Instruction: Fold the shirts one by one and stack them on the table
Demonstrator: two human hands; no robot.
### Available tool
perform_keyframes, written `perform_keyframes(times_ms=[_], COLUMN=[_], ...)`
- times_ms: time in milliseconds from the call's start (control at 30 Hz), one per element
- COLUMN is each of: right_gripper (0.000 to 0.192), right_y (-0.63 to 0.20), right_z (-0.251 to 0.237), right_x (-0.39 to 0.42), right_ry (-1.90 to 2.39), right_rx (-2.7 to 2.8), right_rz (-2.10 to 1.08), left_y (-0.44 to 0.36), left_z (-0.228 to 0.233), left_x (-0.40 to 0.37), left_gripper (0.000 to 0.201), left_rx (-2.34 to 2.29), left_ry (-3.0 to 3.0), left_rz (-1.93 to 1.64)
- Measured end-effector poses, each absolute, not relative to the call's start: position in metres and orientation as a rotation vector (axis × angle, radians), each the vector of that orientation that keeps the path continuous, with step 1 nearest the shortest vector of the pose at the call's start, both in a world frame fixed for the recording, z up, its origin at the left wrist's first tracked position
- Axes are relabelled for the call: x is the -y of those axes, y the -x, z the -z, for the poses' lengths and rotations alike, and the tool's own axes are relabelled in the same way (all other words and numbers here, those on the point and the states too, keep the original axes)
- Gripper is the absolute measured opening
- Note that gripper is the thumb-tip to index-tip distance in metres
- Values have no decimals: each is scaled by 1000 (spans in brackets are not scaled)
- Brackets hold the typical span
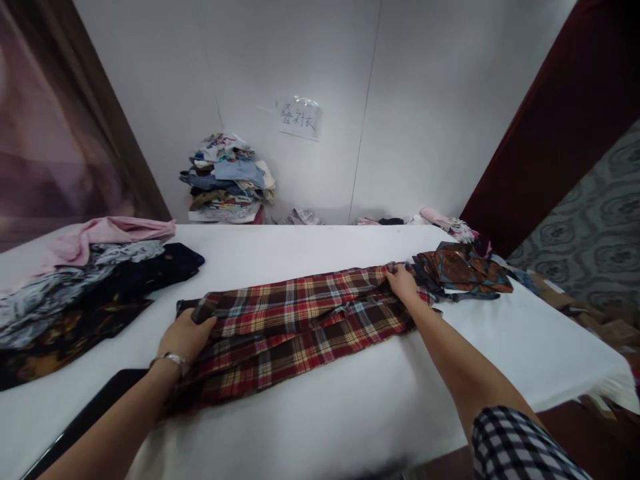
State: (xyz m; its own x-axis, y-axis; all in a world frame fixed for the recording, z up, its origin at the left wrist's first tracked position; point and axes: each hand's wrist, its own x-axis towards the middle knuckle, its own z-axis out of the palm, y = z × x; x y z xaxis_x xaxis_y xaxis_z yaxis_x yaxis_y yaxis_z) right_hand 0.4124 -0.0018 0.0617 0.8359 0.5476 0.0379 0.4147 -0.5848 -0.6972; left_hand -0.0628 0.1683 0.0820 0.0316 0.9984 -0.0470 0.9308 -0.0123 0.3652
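You are holding a plaid garment (pixel 300 307) of red, brown, yellow, white and pale blue, while your sleeve (pixel 515 440) is showing black-and-white checks, with a pink cloth (pixel 120 231) and a mottled grey-and-white cloth (pixel 45 300) brightening the left of your grip and a rust-and-teal patterned garment (pixel 457 267) colouring its right.

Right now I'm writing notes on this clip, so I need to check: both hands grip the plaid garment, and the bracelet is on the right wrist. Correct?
Not quite: the head view shows the bracelet on the wrist of the left hand, not the right hand. Both do grip the plaid garment.
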Motion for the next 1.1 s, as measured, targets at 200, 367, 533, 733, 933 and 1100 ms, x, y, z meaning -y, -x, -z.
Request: perform_keyframes(times_ms=[200,367,533,733,933,1100], right_gripper=[39,53,60,55,51,55], right_y=[-351,-296,-282,-288,-284,-239], right_z=[-77,-64,-29,-14,-20,-18], right_x=[-22,-49,-50,-47,-43,-26], right_ry=[1953,2105,2325,2344,2370,2138], right_rx=[1392,1651,1805,1847,1793,1971], right_rz=[27,-259,-373,-188,-155,18], left_y=[55,20,10,15,17,23], left_z=[-97,-74,-42,-43,-40,-46], left_x=[-155,-162,-154,-147,-144,-136], left_gripper=[48,61,73,80,78,60], left_rx=[-1898,-1568,-1571,-1538,-1507,-1613], left_ry=[-2610,-2754,-2503,-2454,-2437,-2383], left_rz=[-229,-213,76,-11,-118,-317])
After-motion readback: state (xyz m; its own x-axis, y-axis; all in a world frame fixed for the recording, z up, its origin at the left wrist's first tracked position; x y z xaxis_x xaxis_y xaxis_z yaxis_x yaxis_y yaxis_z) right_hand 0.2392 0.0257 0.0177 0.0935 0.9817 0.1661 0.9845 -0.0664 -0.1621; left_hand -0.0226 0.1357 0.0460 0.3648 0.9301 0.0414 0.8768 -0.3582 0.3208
